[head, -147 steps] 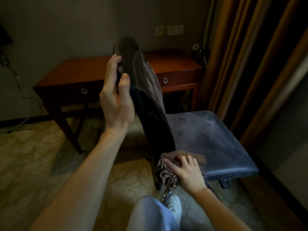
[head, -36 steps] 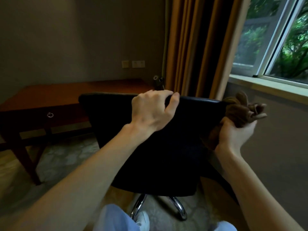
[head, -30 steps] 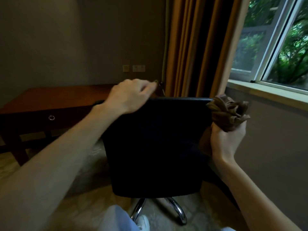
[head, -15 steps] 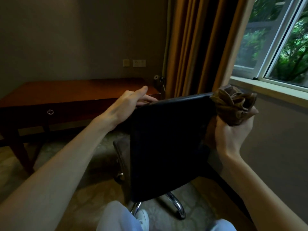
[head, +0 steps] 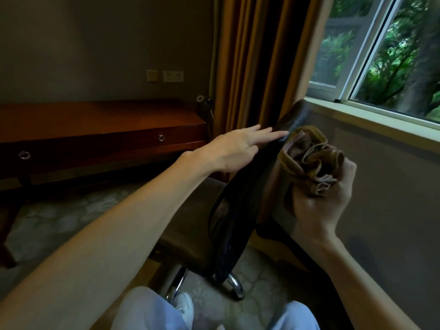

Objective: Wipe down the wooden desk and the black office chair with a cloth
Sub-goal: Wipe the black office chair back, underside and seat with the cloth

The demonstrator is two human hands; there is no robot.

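Your left hand (head: 234,148) rests flat-fingered on the backrest (head: 240,201); your right hand (head: 321,198) grips the bunched cloth (head: 307,160). Steady the backrest, then wipe its edge firmly.

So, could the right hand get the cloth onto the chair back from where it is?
Probably yes. The right hand grips the bunched cloth right beside the chair back, nothing lies between them, and the left hand rests with straight fingers on the top edge.
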